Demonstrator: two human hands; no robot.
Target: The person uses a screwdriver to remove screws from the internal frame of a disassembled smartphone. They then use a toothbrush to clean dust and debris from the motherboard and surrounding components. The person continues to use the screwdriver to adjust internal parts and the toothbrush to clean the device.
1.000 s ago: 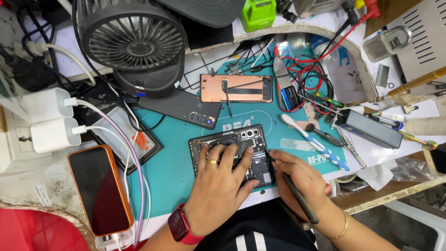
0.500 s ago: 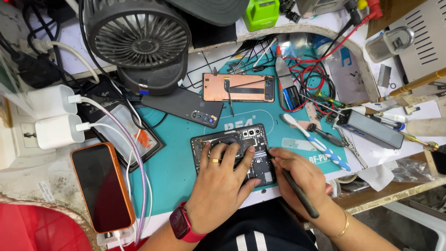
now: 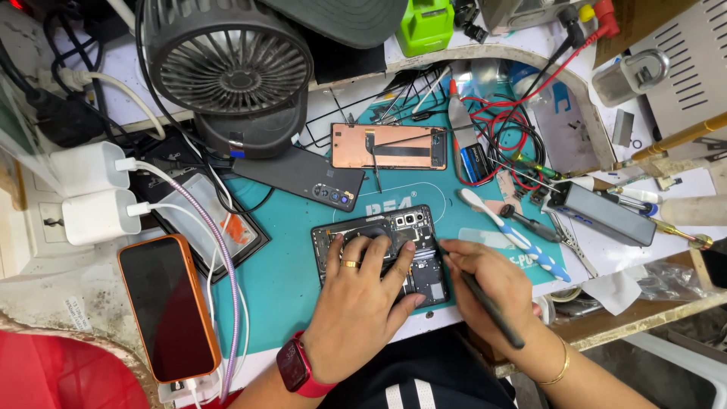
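Observation:
An opened dark phone (image 3: 394, 231), its inner boards bare, lies on the teal work mat (image 3: 280, 280). My left hand (image 3: 363, 303), with a gold ring and a red wrist watch, presses flat on the phone with fingers spread. My right hand (image 3: 488, 284) grips a thin black tool (image 3: 485, 303) like a pen, its tip touching the phone's right edge. A copper-coloured screen panel (image 3: 390, 146) and a dark back cover (image 3: 299, 176) lie farther back on the mat.
A black desk fan (image 3: 227, 60) stands at the back. An orange-cased phone (image 3: 168, 307) charges at left beside two white chargers (image 3: 95, 193). A toothbrush (image 3: 511, 235), screwdrivers, red and black wires (image 3: 507, 125) and a grey box (image 3: 602, 212) crowd the right side.
The view has shifted slightly. My hands stay on the opened phone, with the tool tip moved a little up along its right edge.

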